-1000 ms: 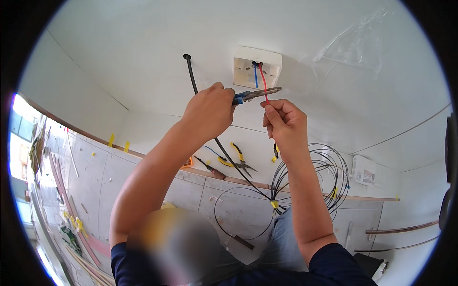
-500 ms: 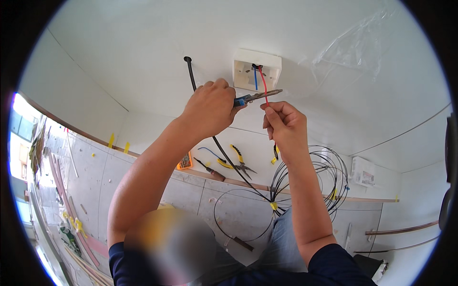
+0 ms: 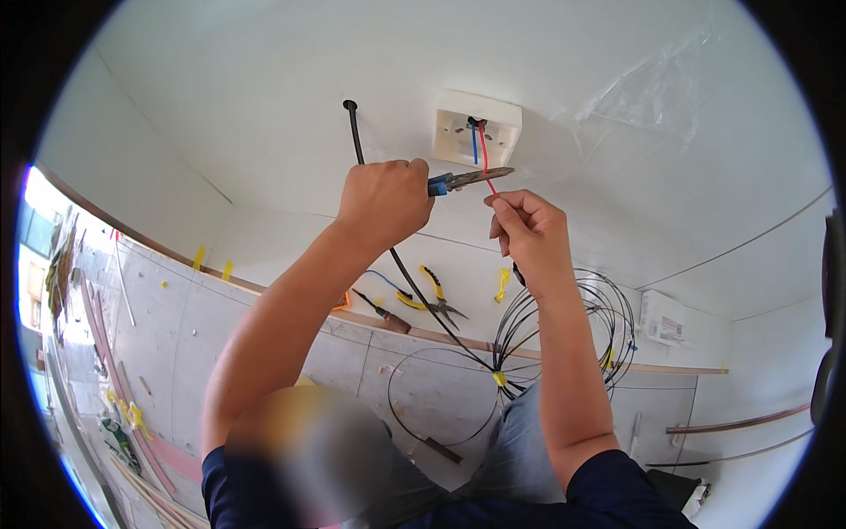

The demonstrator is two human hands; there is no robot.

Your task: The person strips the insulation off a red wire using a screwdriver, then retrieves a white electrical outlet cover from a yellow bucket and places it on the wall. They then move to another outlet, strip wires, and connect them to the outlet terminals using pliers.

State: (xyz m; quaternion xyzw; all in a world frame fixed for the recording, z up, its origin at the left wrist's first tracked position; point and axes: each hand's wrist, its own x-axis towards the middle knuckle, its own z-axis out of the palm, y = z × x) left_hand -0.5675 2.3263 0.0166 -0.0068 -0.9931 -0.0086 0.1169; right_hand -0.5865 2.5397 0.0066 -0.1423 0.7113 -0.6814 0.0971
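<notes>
My left hand (image 3: pixel 386 198) is closed round the blue handles of a pair of pliers (image 3: pixel 463 181). The pliers' jaws lie across a red wire (image 3: pixel 484 150) that comes out of a white wall box (image 3: pixel 493 108). Just below the jaws, the thumb and fingers of my right hand (image 3: pixel 530 231) pinch that same wire, which bends a little at the jaws. A shorter blue wire (image 3: pixel 475 146) hangs from the same opening in the box, held by neither hand. Whether the jaws grip the wire or only touch it, I cannot tell.
A black cable (image 3: pixel 354 132) leaves a hole in the white panel and runs down behind my left hand to a cable coil (image 3: pixel 621 309). On the ledge lie yellow-handled pliers (image 3: pixel 439 304), a screwdriver (image 3: pixel 392 319) and a white package (image 3: pixel 661 317). Clear plastic film (image 3: pixel 648 101) clings to the panel.
My left hand has moved slightly down, its fingers more tightly wrapped round the handles. The pliers have shifted a little left, and the red wire now bends at the jaws. My right hand keeps its pinch.
</notes>
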